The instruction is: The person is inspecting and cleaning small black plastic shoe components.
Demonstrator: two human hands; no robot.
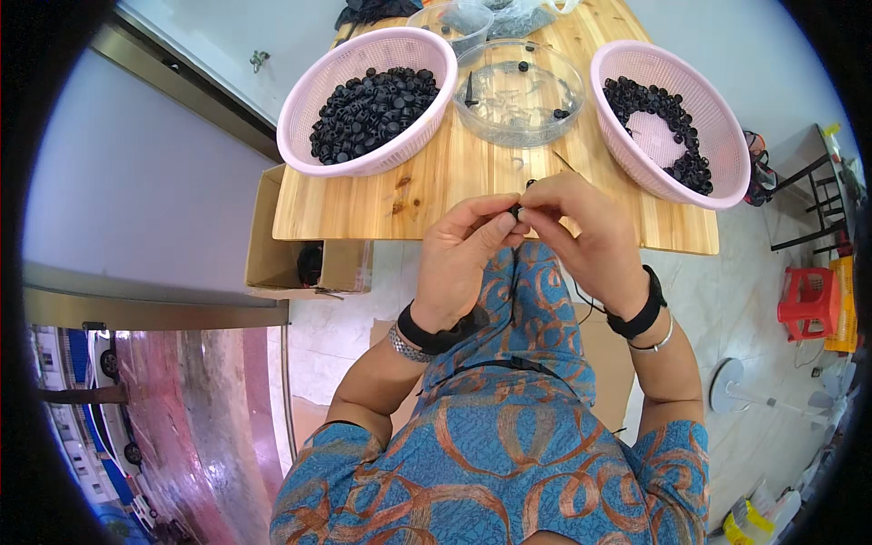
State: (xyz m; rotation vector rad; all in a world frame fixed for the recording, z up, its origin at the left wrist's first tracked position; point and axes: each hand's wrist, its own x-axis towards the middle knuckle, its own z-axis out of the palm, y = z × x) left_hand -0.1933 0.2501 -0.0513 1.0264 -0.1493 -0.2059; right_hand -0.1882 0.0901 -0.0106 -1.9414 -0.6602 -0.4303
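Note:
Near the front edge of the wooden table, my left hand [460, 259] pinches a small black plastic part [515, 211] between thumb and fingertips. Against it, my right hand [590, 232] is closed too, thumb and forefinger pressed on the same part. Most of the part is hidden by the fingers. Just beyond the fingertips lies a tiny black ring-like piece [531, 183]. A pink basket [300, 118] at the left is heaped with round black caps [377, 111]. Another pink basket [727, 145] on the right has fewer small black pieces [692, 168].
Between the baskets stands a clear round tray [518, 136] with small clear pieces and a few black ones. Behind it are a clear tub [465, 36] and a plastic bag [522, 20]. A cardboard box [265, 218] sits under the table's left side; a red stool [808, 304] stands right.

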